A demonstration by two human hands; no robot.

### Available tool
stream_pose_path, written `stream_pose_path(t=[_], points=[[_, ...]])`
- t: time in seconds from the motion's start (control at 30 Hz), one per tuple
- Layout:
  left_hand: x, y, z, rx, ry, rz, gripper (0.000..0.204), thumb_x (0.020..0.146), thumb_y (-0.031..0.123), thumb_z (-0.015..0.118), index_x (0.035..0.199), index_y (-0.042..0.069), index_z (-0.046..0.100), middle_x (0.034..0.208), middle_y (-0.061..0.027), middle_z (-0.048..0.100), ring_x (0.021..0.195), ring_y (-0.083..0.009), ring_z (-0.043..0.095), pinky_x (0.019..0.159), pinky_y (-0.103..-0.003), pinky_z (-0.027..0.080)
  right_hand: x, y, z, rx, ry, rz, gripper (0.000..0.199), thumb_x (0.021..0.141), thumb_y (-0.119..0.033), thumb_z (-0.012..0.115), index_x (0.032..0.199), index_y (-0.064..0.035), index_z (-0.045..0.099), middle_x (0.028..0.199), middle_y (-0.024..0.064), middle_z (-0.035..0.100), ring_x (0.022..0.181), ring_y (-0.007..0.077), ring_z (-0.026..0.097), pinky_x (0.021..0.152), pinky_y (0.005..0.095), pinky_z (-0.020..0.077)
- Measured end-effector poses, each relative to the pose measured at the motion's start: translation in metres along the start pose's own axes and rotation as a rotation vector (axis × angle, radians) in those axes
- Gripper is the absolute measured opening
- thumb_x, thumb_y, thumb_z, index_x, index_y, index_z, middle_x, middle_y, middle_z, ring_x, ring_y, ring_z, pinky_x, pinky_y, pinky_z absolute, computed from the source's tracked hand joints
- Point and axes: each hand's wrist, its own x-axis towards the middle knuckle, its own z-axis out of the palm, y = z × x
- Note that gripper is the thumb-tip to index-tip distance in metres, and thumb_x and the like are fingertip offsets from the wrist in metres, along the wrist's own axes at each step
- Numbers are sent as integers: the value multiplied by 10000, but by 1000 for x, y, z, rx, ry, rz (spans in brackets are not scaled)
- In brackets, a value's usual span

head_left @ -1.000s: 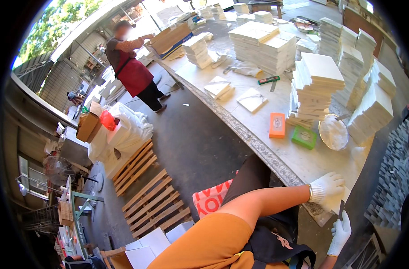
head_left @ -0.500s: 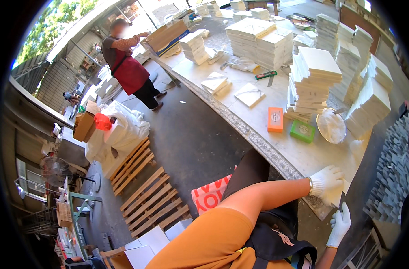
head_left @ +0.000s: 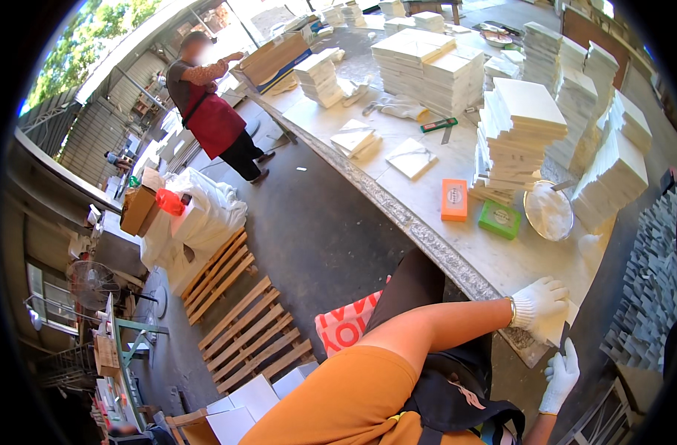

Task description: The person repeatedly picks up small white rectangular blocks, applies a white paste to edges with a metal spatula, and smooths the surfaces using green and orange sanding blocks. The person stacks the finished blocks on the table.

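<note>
Both my hands wear white knitted gloves. My left hand [head_left: 540, 302] lies with fingers stretched over a pale tile [head_left: 550, 331] at the table's near right corner, pressing on its top. Just beyond the tile's edge, my right hand [head_left: 559, 378] is closed round a thin dark blade [head_left: 565, 334], its index finger extended along it. The grip itself is mostly hidden by the fingers. Farther up the table are a bowl of white paste [head_left: 549, 211] with a tool in it, a green box [head_left: 499, 219] and an orange box [head_left: 454, 199].
Stacks of marble-like tiles [head_left: 522, 126] crowd the table's far right. Loose tiles [head_left: 411, 158], a green-handled tool [head_left: 438, 125] and spare gloves [head_left: 398, 107] lie mid-table. A person in a red apron [head_left: 216, 119] stands beyond. Wooden pallets [head_left: 253, 334] lie on the floor at left.
My right hand and the blade have shifted slightly downward beside the tile. My left hand stays nearly in place on the tile.
</note>
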Motion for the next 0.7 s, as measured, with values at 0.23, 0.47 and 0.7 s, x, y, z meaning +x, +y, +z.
stream_pose_path(t=[0.23,0.47,0.7], points=[[2,5,-4,6,-76,-46,680,469,439,826,1015,86,625,1180,-143,548,1172,-348,505,1005,-466,407,0,-15,10,-22,7,-5,457,934,2,534,1388,-34,573,709,-29,520,526,30,411,456,198,338],[3,1,0,-7,-32,-32,653,473,425,825,1000,92,629,1151,-138,550,1157,-342,509,997,-462,411,1,-12,-5,-84,-51,11,460,933,-2,540,1391,-34,571,711,-26,527,521,32,427,447,198,339],[3,4,-9,-11,24,14,602,465,404,814,945,94,626,1125,-132,559,1122,-336,523,974,-450,417,-13,-16,39,11,-89,-18,470,941,7,543,1410,-21,547,720,-34,526,508,23,414,443,181,312]])
